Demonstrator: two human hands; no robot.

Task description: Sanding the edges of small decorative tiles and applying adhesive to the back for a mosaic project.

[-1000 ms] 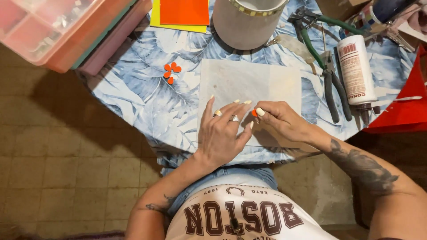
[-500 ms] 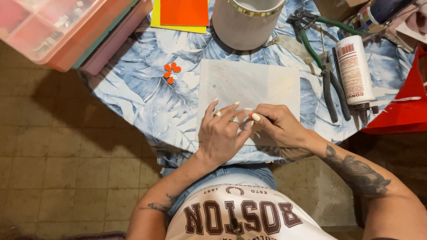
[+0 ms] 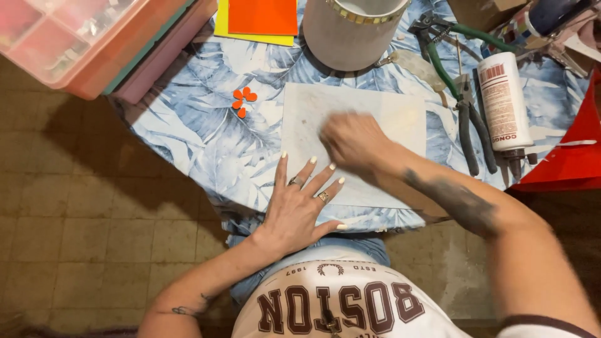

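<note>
A: Where's the sheet?

B: White sheet [image 3: 375, 112] lies flat on the desk [image 3: 206, 144], right in front of me, below the grey round pot [image 3: 350, 31]. Long axis runs left-right; near edge toward my lap. Pale, faintly smudged.

A: Hands?

B: My left hand [image 3: 300, 206] presses flat on its near-left corner, fingers [image 3: 311, 168] spread apart. My right hand [image 3: 354, 141] is over the sheet's middle, blurred; can't tell if its fingers are together. Orange bits [image 3: 243, 101] just left of the sheet, pliers [image 3: 469, 119] and glue bottle [image 3: 504, 100] to the right.
</note>
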